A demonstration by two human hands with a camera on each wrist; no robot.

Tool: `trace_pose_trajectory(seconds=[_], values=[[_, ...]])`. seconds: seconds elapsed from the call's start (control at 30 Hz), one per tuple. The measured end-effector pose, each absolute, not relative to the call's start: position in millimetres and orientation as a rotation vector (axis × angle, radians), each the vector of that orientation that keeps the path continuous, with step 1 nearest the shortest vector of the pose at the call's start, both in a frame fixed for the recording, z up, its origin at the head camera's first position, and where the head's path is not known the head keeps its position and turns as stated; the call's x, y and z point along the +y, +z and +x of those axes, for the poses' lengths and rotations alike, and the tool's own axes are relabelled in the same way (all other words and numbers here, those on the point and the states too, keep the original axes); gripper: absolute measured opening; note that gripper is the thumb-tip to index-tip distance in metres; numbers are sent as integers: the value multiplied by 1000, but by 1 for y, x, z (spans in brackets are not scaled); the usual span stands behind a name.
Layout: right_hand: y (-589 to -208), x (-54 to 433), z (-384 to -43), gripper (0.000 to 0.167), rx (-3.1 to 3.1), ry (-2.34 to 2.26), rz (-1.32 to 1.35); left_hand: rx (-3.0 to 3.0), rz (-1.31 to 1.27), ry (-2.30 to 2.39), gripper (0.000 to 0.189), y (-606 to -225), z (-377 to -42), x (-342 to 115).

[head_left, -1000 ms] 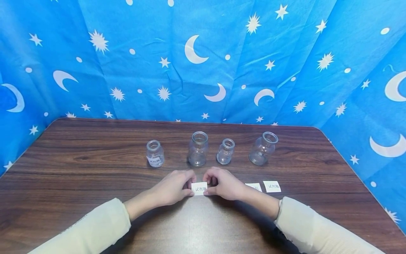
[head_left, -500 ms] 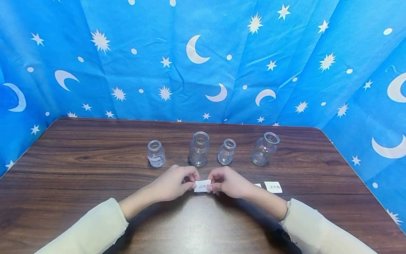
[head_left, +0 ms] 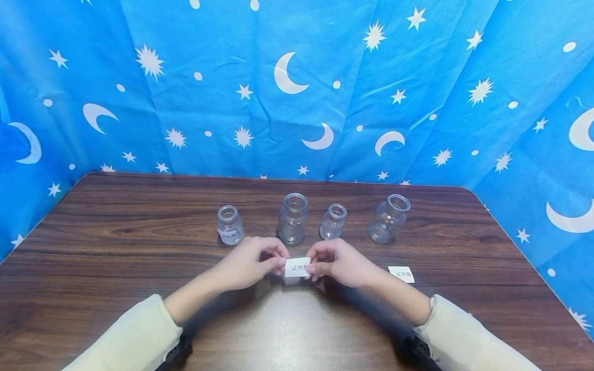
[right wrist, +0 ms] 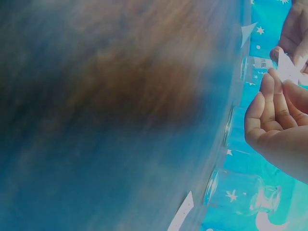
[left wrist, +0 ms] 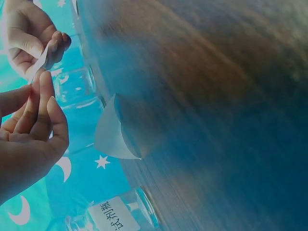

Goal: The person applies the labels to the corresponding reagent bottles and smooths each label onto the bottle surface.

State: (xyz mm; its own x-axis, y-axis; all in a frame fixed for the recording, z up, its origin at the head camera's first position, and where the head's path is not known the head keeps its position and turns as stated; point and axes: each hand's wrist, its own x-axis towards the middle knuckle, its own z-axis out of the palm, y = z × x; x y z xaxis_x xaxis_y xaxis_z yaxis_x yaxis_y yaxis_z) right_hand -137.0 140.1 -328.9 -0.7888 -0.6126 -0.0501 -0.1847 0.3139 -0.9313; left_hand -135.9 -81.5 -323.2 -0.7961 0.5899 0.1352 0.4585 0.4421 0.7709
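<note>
Both hands hold a white label (head_left: 296, 267) with printed black characters, raised above the table in front of the jars. Thumb and fingers of my left hand (head_left: 252, 264) pinch its left edge. Its right edge is pinched by my right hand (head_left: 342, 262). Beyond the hands stands a large glass jar (head_left: 293, 224), with a small glass jar (head_left: 332, 222) to its right. The small jar at far left (head_left: 230, 225) bears a similar label (left wrist: 114, 216). In the left wrist view a curled whitish piece of paper (left wrist: 111, 132) stands on the tabletop.
Another large glass jar (head_left: 388, 219) stands at the right of the row. A printed label (head_left: 401, 274) lies on the wooden table (head_left: 116, 232) beyond my right forearm. A blue curtain (head_left: 209, 93) with moons and stars hangs behind the table.
Both hands have lifted the label off the tabletop and moved it slightly away from me. My right forearm now covers the nearer of two labels lying at the right.
</note>
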Motion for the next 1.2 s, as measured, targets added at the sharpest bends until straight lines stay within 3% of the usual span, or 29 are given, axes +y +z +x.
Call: trace_pose_trajectory(seconds=[0.83, 1.2], values=[[-331, 144, -136, 6, 2139, -1506, -681, 2511, 943, 1215, 9, -324, -134, -83], [-325, 150, -137, 10, 2145, -1565, -664, 2544, 782, 1267, 10, -325, -138, -86]])
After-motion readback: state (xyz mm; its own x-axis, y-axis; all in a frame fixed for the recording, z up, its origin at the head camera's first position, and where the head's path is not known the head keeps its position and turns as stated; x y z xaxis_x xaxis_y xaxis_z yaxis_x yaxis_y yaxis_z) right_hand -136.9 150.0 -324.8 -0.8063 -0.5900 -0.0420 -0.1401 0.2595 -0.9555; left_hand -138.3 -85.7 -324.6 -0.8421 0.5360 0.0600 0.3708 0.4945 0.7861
